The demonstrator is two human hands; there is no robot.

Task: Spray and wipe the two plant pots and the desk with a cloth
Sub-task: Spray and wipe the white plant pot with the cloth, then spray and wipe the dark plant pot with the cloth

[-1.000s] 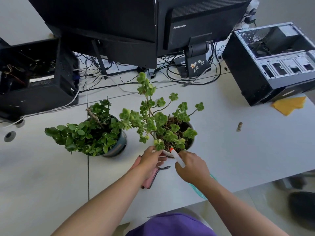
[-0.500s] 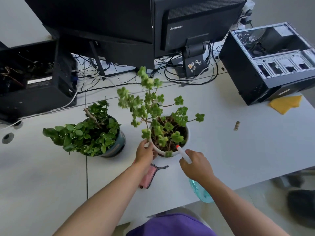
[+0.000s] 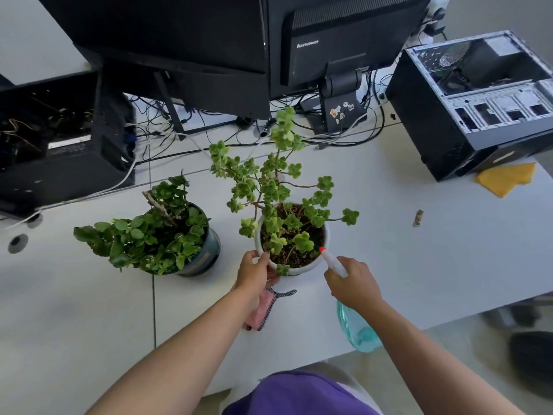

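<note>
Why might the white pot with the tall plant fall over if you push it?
The white pot probably tips easily: its plant rises tall and leans left, well past the rim. The soil likely makes it heavy. The glossy side may be slippery, perhaps why the left hand steadies it.

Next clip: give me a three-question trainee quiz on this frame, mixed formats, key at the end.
1. True or false: the right hand holds the spray bottle.
2. Which pot does the left hand touch? A) white pot B) dark pot
3. Fill in: the pink cloth lies on the desk under the ____ forearm.

Key: 1 true; 2 A; 3 left.
</note>
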